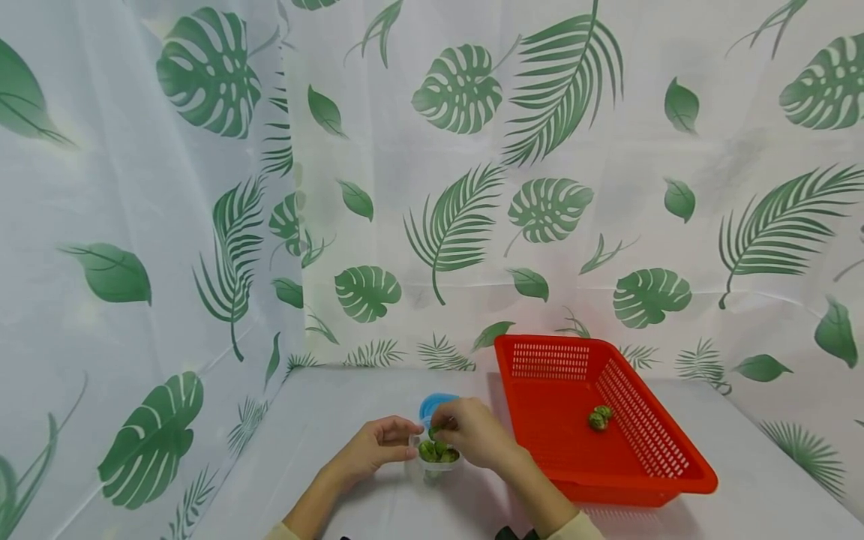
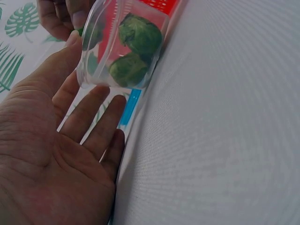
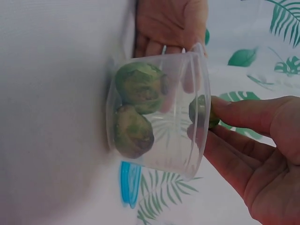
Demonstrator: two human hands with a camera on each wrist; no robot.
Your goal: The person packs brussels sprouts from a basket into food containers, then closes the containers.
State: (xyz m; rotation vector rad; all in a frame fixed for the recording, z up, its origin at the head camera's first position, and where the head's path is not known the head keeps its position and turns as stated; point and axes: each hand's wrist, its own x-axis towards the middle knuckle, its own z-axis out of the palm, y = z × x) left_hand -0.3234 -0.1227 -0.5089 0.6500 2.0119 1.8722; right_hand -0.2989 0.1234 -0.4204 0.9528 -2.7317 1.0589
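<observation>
A small clear plastic tub [image 1: 435,466] stands on the white table with several Brussels sprouts [image 3: 133,131] inside. My right hand [image 1: 476,431] pinches another Brussels sprout [image 3: 214,120] between thumb and fingertips, right at the tub's mouth. On the tub's left side is my left hand [image 1: 373,448]. Its thumb [image 2: 56,63] lies along the rim, while the other fingers extend loosely beside and under the tub's wall in the left wrist view. A blue lid [image 1: 434,406] lies just behind the tub, partly covered by the right hand.
To the right, a red plastic basket [image 1: 560,484] with perforated sides holds a few Brussels sprouts [image 1: 599,418] near its right wall. A white curtain [image 1: 378,150] printed with green leaves closes off the table's back and left side.
</observation>
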